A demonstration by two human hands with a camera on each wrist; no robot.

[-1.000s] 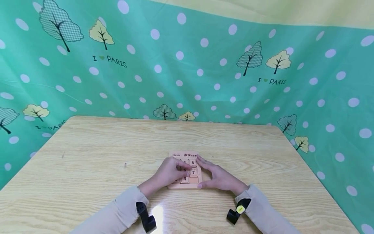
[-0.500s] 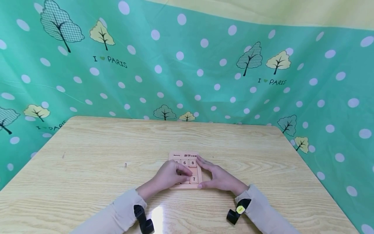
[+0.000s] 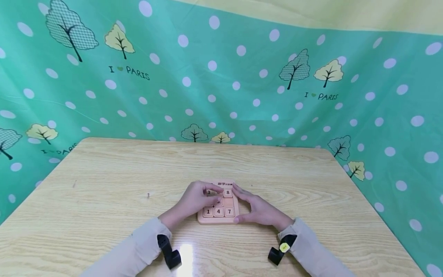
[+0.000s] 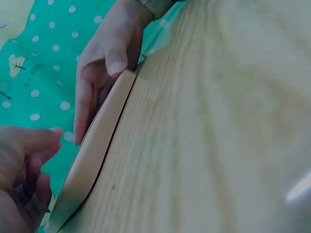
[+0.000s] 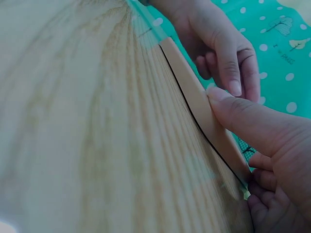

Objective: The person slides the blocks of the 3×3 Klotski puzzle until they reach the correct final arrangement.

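A pink number slide puzzle [image 3: 219, 221] lies flat on the table. Tiles 1, 4 and 7 form its bottom row; 8 sits at the top right, above a gap in the right column. My left hand [image 3: 194, 198] is over the left and middle tiles, its thumb and index finger stretched out near the 5 and 6; contact is hard to tell. Those fingers hide part of the upper rows. My right hand [image 3: 261, 208] holds the puzzle's right side, thumb [image 5: 221, 94] at the near corner and fingers along the far end of that edge.
The wood-grain table [image 3: 114, 173] extends on every side of the puzzle. A green dotted curtain [image 3: 242, 84] hangs behind and to the right. Each sleeved wrist wears a black camera mount [image 3: 169, 252].
The 7 tile has slid down from the middle right to the lower right, leaving the gap above it. My left hand then moved up and left off it. The right hand stays put.
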